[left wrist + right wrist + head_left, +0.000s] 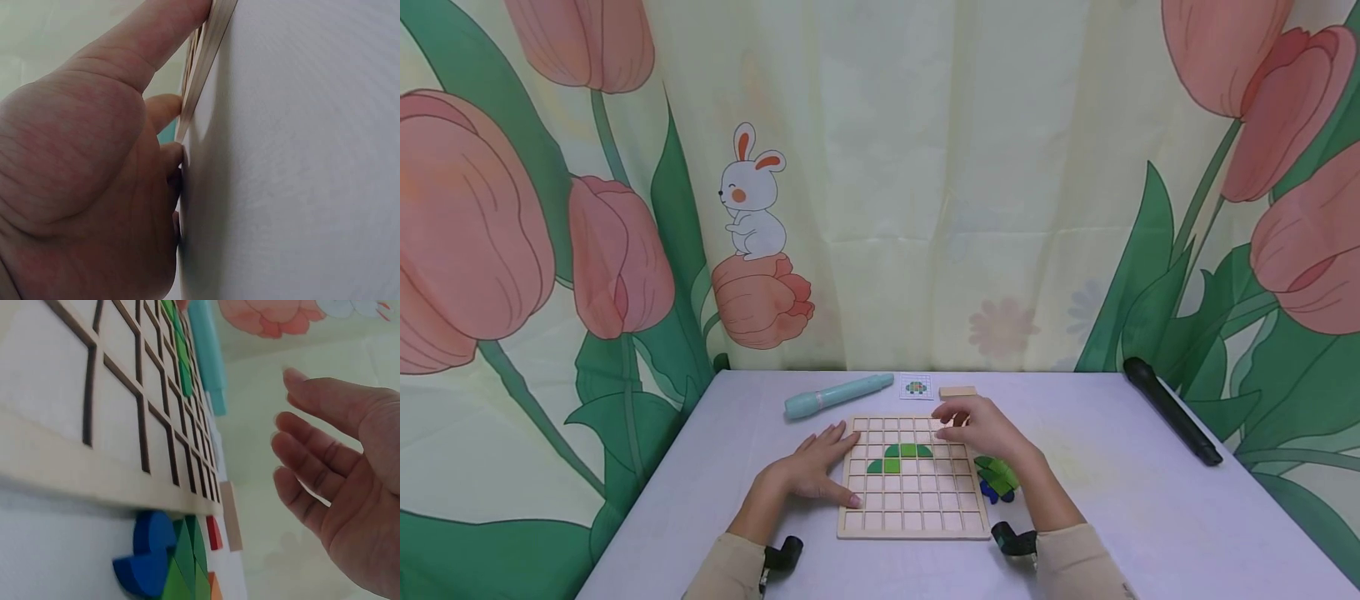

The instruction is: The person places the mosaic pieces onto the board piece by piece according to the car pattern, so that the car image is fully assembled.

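Observation:
A wooden grid board [917,524] lies flat on the table. Several green pieces sit in its cells, among them a square tile [907,451] and rounded ones. My left hand [808,468] lies at the board's left side, fingers spread, with the thumb reaching onto the frame; the left wrist view shows the thumb and a finger on the board's edge [209,56]. Over the far right corner, my right hand [985,427] hovers with loosely bent fingers. In the right wrist view that hand [350,469] has a gap between thumb and fingers and holds nothing.
Loose green pieces [1000,477] and blue pieces [147,575] lie by the board's right side, with a red piece [214,532] beyond. Behind the board are a teal pen-shaped case [838,395], a picture card [916,387] and a wooden strip [957,392]. A black stick [1172,411] lies far right.

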`<action>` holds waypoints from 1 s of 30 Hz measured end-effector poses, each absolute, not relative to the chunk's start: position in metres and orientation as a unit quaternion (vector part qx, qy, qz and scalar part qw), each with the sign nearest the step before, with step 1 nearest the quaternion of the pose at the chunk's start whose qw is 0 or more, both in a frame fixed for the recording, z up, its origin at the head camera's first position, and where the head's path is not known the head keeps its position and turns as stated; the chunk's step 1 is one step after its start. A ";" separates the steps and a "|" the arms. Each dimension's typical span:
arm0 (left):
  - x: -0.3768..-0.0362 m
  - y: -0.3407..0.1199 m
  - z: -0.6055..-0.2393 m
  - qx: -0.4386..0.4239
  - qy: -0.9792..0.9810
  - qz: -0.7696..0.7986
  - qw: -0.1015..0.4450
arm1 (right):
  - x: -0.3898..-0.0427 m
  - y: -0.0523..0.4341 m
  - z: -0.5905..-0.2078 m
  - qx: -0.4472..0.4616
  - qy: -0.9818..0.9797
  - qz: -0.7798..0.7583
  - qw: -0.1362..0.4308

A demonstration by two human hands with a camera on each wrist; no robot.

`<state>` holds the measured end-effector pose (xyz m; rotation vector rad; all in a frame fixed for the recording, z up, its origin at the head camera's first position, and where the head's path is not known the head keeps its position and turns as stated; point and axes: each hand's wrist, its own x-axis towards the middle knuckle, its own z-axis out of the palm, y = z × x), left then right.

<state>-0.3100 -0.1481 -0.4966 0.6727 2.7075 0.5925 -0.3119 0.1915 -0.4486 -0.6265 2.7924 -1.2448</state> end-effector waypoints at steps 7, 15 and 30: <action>-0.309 -0.148 -0.496 0.232 0.940 0.206 0.144 | -0.314 0.212 -0.447 -0.174 0.906 -0.385 0.005; -0.308 -0.147 -0.496 0.230 0.940 0.208 0.143 | -0.315 0.227 -0.445 -0.136 0.916 -0.376 0.029; -0.308 -0.147 -0.495 0.230 0.940 0.205 0.144 | -0.313 0.257 -0.445 -0.076 0.932 -0.342 0.089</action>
